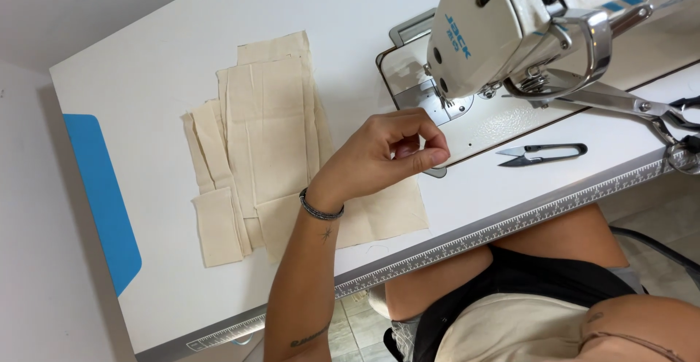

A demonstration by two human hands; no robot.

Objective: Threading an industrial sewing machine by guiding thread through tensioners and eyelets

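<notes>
My left hand (386, 154) hovers over the white table, just in front of the needle area (445, 103) of a white sewing machine (496, 26). Its fingertips are pinched against the thumb, and I see nothing between them. A dark bracelet (321, 209) circles the wrist. Under and left of the hand lies a stack of cream fabric pieces (262, 136), laid flat and overlapping. My right hand is out of view; only a bare upper arm (642, 325) shows at the bottom right.
Black thread snips (543, 153) lie on the table right of the hand. Large metal scissors (642, 107) rest by the machine at the right edge. A ruler strip (510, 223) runs along the table's front edge. A blue panel (102, 194) marks the left side.
</notes>
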